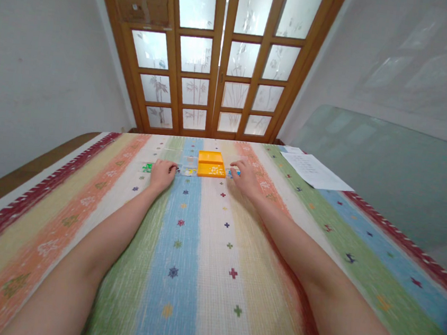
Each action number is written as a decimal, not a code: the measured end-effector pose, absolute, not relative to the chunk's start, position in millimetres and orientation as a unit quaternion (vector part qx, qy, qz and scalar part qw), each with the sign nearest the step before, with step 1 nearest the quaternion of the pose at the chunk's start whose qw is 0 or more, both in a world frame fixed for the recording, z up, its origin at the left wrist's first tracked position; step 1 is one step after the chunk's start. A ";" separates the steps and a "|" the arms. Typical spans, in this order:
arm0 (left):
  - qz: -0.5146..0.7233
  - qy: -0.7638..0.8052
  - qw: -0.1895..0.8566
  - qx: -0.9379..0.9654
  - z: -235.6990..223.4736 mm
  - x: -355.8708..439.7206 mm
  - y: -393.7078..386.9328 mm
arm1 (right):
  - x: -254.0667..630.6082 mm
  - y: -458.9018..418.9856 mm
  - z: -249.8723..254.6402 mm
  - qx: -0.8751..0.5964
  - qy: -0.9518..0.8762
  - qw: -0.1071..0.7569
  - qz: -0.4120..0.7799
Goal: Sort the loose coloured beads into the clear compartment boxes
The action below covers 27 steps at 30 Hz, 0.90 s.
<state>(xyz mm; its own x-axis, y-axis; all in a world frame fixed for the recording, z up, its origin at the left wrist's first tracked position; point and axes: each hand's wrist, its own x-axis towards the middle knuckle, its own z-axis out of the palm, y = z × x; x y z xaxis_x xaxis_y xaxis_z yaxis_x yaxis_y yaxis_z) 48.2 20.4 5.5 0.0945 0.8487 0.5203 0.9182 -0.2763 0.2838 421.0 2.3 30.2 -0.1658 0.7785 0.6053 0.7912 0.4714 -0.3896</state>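
An orange open box stands at the far middle of the table, with small white pieces in its front part. To its left, my left hand is closed, its fingertips pinched by a clear box holding small dark pieces; what they grip, if anything, is too small to make out. Green pieces lie left of this hand, yellow pieces between it and the orange box. Right of the orange box, my right hand has its fingers apart over small blue pieces in a clear container.
A striped patterned cloth covers the table. White paper sheets lie at the far right, by a pale glass panel against the wall. Wooden doors with glass panes stand behind the table.
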 end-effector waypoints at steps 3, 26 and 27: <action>-0.296 -0.560 0.059 -0.771 5.8 58.5 14.1 | 439.8 22.9 32.9 -0.538 -0.763 0.354 -0.060; -0.216 -0.433 0.016 -0.875 7.9 101.2 -15.0 | 456.1 2.1 13.7 -0.519 -0.837 0.168 -0.040; -0.213 -0.431 0.017 -0.877 7.0 101.0 -14.4 | 455.8 2.7 12.6 -0.519 -0.838 0.165 -0.038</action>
<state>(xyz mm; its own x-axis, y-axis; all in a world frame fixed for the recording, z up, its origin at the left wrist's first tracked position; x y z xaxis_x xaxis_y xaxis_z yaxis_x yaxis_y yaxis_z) 101.0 -14.4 7.0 0.5372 0.7485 0.3887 0.7631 -0.6277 0.1539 455.8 2.7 12.6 -0.4073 0.8570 0.3156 0.8821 0.4587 -0.1072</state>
